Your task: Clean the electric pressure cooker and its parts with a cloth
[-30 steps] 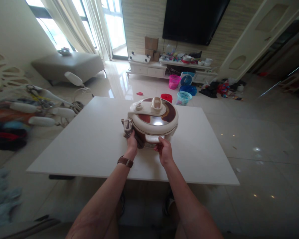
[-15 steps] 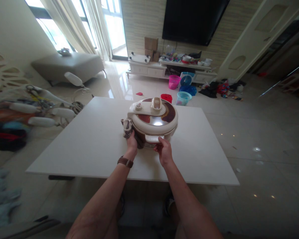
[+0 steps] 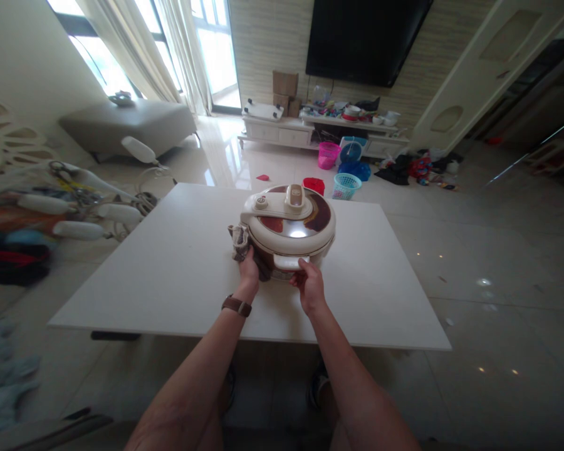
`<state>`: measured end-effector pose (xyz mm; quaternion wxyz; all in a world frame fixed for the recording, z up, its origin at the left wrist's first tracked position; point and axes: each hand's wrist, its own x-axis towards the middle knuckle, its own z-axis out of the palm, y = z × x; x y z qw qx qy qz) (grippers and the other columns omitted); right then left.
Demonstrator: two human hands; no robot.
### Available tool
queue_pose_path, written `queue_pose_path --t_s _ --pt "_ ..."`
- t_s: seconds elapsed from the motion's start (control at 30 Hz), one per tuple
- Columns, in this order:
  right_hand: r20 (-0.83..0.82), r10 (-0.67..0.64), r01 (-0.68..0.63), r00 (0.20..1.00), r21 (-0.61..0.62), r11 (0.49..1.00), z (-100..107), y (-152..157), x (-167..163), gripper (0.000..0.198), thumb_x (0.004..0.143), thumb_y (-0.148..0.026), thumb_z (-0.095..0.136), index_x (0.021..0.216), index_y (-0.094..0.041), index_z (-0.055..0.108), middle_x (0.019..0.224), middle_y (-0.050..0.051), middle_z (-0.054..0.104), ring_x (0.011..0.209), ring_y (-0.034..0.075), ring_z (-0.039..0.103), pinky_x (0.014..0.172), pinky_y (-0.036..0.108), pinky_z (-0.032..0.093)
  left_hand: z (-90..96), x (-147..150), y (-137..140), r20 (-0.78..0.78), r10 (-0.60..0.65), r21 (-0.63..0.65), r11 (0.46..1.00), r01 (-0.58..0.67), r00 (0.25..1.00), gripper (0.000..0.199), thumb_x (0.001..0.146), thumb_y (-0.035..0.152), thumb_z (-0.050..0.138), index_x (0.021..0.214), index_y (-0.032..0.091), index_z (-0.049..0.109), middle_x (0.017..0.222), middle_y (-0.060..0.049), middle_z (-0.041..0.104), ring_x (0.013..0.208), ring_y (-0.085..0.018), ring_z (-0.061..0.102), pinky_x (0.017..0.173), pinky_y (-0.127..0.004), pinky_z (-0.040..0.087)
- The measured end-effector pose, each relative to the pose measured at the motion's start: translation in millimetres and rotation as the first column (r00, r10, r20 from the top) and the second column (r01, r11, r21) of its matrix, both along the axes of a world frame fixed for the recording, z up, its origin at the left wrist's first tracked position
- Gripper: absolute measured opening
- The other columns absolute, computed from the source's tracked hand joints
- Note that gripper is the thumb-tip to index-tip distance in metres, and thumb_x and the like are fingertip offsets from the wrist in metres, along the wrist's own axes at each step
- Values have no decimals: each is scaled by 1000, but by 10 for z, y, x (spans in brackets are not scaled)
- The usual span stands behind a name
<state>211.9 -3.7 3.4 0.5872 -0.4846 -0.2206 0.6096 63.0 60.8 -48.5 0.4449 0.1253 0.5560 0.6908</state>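
An electric pressure cooker [image 3: 289,219], cream with a brown glossy lid, stands on the white table [image 3: 169,275] with its lid on. My right hand [image 3: 309,285] is closed on the cooker's front handle [image 3: 289,262], thumb on top and fingers curled beneath. At the cooker's left side, my left hand [image 3: 249,270] is closed on a crumpled grey-brown cloth [image 3: 239,241], which it holds against the cooker's side wall. Part of the cloth and most of the left fingers are hidden by the hand and the cooker.
Beyond the table a red tub [image 3: 314,185], a light-blue basket [image 3: 346,185] and a pink basket [image 3: 327,155] stand on the floor. A cluttered low cabinet [image 3: 282,133] lines the far wall. To the left are a lamp with white shades [image 3: 138,150] and a grey bench [image 3: 126,122].
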Motion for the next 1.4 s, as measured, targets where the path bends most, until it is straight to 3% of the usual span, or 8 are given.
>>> queue_pose_path --t_s 1.4 --pt "6 -4 4 1000 -3 1000 17 -9 1 32 72 -48 82 75 -22 64 64 2 75 43 13 55 39 23 37 88 19 -15 -3 -2 -13 1000 2 1000 27 94 23 67 119 20 77 135 -10 76 137 -28 66 124 -50 46"
